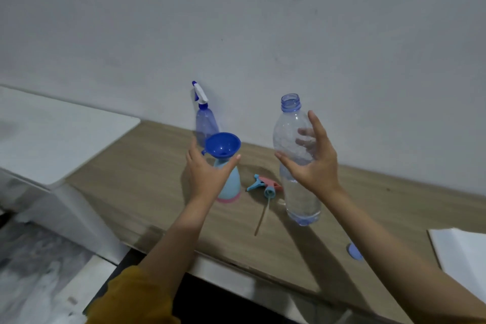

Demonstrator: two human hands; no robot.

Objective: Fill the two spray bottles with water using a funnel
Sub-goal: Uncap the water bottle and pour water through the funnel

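With my right hand (313, 166) wrapped around the nearly empty water bottle (297, 160), held upright above the wooden counter (157, 192), and my left hand (207, 173) cupping the pale blue spray bottle (230, 187) under its blue funnel (223, 144), I judge a careless tilt could knock the funnel askew and spill the water, while the purple spray bottle (206, 123) waits capped at the far wall.
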